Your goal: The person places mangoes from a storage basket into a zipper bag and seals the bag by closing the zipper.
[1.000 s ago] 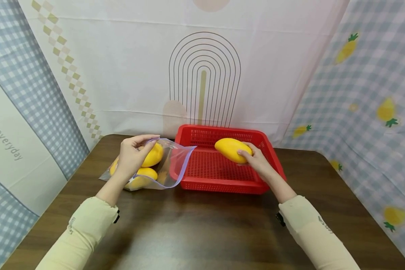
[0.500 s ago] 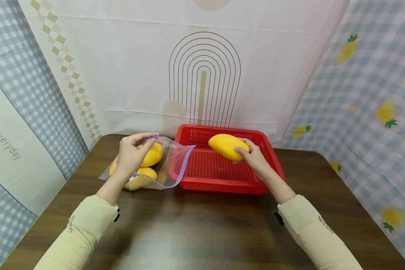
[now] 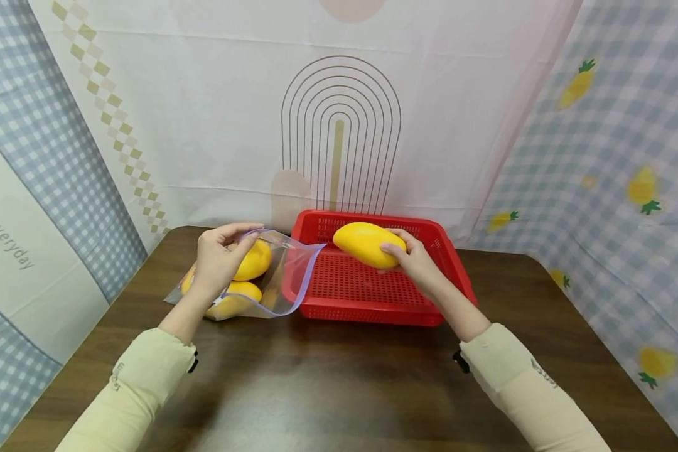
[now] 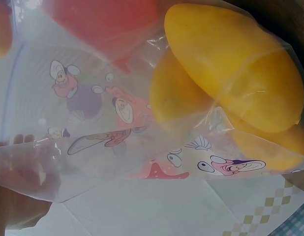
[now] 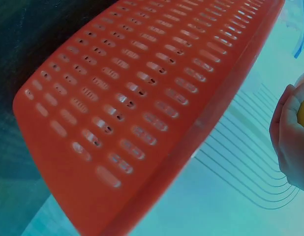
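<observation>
My left hand [image 3: 219,257] pinches the upper edge of a clear zip bag [image 3: 294,276] with a purple rim, its mouth held apart toward the right. Several yellow mangoes lie inside; the left wrist view shows one mango [image 4: 235,69] on top of others, behind printed cartoon figures. My right hand [image 3: 415,257] grips another mango [image 3: 364,243] by its right end, above the red basket [image 3: 373,315]. That mango's left tip is just right of the bag's mouth. In the right wrist view the hand [image 5: 294,142] and a sliver of mango show at the right edge.
The red slotted basket stands at the back of the brown wooden table [image 3: 328,383], right beside the bag, whose mouth overlaps its left side. A white patterned cloth [image 3: 226,125] hangs close behind it. Checked cloth [image 3: 599,188] hangs along both sides.
My right hand has carried the mango leftward and slightly up over the basket, closer to the bag's mouth. The left hand and the bag have hardly moved.
</observation>
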A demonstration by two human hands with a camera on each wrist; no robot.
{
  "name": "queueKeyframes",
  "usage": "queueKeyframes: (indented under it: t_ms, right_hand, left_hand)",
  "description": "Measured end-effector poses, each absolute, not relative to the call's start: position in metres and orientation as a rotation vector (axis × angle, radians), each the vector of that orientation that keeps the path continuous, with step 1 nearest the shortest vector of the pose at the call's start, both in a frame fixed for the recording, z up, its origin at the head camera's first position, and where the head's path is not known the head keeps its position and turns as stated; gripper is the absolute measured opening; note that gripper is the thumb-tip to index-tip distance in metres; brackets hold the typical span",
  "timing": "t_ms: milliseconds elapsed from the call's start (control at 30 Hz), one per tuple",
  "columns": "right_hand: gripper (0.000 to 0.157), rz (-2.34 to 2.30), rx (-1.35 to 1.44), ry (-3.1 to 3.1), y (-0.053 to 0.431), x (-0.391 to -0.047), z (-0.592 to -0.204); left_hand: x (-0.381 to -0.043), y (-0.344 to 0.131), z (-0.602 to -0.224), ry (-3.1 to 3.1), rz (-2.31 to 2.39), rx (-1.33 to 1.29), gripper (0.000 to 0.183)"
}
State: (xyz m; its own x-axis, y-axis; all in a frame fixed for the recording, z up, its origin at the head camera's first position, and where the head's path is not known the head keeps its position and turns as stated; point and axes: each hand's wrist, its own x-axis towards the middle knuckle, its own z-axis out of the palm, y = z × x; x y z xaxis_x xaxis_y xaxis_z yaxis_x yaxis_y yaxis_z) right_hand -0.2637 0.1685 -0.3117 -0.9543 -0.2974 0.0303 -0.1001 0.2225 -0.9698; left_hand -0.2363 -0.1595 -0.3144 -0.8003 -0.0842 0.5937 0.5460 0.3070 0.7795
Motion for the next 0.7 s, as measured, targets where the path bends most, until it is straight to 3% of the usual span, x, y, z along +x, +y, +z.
queueKeyframes:
  t_ms: [300, 700]
  right_hand:
    - [0.046, -1.739, -0.464, 2.359, 0.154, -0.255, -0.304]
    - [0.045, -1.621, -0.656, 2.419, 0.131, -0.244, -0.302]
  left_hand:
    - [-0.219, -0.153, -0.296, -2.06, -1.496, -0.414, 0.014]
    - [-0.242, -0.164, -0.321, -2.063, -1.496, -0.418, 0.015]
